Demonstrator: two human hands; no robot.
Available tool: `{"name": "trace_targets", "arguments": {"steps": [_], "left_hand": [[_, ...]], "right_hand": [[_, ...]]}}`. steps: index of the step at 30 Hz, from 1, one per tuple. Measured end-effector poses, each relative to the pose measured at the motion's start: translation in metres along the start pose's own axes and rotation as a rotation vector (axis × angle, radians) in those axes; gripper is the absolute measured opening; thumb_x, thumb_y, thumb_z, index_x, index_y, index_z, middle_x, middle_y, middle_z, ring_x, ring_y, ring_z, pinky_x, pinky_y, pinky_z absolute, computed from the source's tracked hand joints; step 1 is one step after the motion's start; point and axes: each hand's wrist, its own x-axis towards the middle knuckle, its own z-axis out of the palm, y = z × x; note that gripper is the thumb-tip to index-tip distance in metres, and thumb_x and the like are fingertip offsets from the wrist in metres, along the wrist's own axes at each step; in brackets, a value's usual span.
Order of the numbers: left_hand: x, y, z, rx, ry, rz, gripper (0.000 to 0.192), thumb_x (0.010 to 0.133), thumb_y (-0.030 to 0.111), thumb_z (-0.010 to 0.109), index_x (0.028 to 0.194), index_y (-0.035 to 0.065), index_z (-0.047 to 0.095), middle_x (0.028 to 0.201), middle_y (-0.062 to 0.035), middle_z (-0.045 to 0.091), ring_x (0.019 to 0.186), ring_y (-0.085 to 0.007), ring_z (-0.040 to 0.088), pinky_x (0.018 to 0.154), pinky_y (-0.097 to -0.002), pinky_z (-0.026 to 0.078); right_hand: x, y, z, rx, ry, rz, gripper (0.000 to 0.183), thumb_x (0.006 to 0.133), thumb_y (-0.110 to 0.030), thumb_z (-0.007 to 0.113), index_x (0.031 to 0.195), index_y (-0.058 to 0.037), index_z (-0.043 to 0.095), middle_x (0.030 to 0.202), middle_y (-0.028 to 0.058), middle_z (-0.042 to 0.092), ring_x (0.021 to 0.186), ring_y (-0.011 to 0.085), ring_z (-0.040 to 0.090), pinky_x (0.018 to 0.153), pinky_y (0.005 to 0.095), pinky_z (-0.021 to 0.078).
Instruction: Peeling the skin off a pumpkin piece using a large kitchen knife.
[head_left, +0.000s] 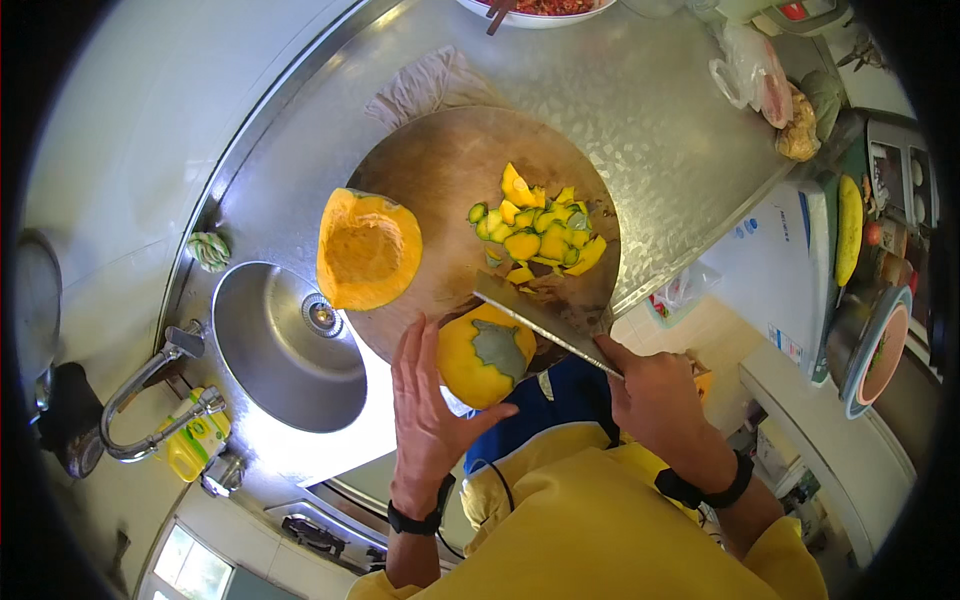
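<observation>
On a round wooden cutting board (442, 165) lies a partly peeled pumpkin piece (459, 352), at the edge nearest me, with a grey-green patch of skin on it. My left hand (431, 409) holds it from the left, thumb below and fingers along its side. In my right hand (652, 397) is the handle of a cleaver (536, 319), its blade above the right part of the pumpkin piece. A hollowed pumpkin half (367, 251) rests cut side up at the board's left edge. Pumpkin peelings (536, 232) are heaped on the board's right side.
Left of the board is a round steel sink (277, 375) with a faucet (139, 442). A crumpled cloth (435, 84) touches the board's far edge. Beyond stands a bowl of red food (544, 16) with chopsticks. Plastic bags (757, 75) lie at the counter's far right.
</observation>
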Motion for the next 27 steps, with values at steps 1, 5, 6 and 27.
{"name": "trace_targets", "arguments": {"steps": [1,5,6,27], "left_hand": [[-0.004,0.005,0.004,0.074,0.039,0.014,0.113,0.063,0.032,0.097,0.150,0.0005,0.034,0.150,-0.0248,0.044,0.137,-0.0402,0.046,0.113,-0.0498,0.041],[-0.023,0.012,0.041,-0.214,0.089,-0.372,0.115,0.065,0.023,0.097,0.153,0.0013,0.026,0.152,-0.0268,0.041,0.136,-0.0371,0.049,0.108,-0.0457,0.046],[-0.026,0.018,0.046,-0.280,0.164,-0.394,0.098,0.074,0.024,0.093,0.147,-0.0013,0.033,0.142,-0.0274,0.051,0.125,-0.0398,0.057,0.100,-0.0452,0.051],[-0.051,0.009,0.077,-0.309,0.460,-0.377,0.054,0.109,0.046,0.039,0.114,-0.0041,0.058,0.104,-0.0157,0.064,0.094,-0.0266,0.061,0.082,-0.0396,0.051]], "right_hand": [[-0.001,-0.002,-0.001,-0.010,-0.002,-0.004,0.050,0.082,-0.011,0.068,0.132,-0.0088,0.063,0.068,0.0169,0.066,0.061,0.0377,0.064,0.060,0.0478,0.0504],[-0.006,-0.015,-0.002,-0.004,-0.041,-0.028,0.053,0.082,-0.010,0.068,0.135,-0.0091,0.061,0.066,0.0168,0.065,0.060,0.0371,0.065,0.060,0.0475,0.0515],[-0.006,-0.016,-0.002,0.017,-0.042,-0.035,0.054,0.082,-0.010,0.068,0.135,-0.0092,0.061,0.065,0.0167,0.065,0.060,0.0367,0.065,0.061,0.0472,0.0520],[-0.020,-0.053,-0.017,-0.122,-0.009,-0.240,0.059,0.081,-0.017,0.067,0.135,0.0027,0.057,0.060,0.0079,0.062,0.050,0.0255,0.063,0.046,0.0409,0.0486]]}}
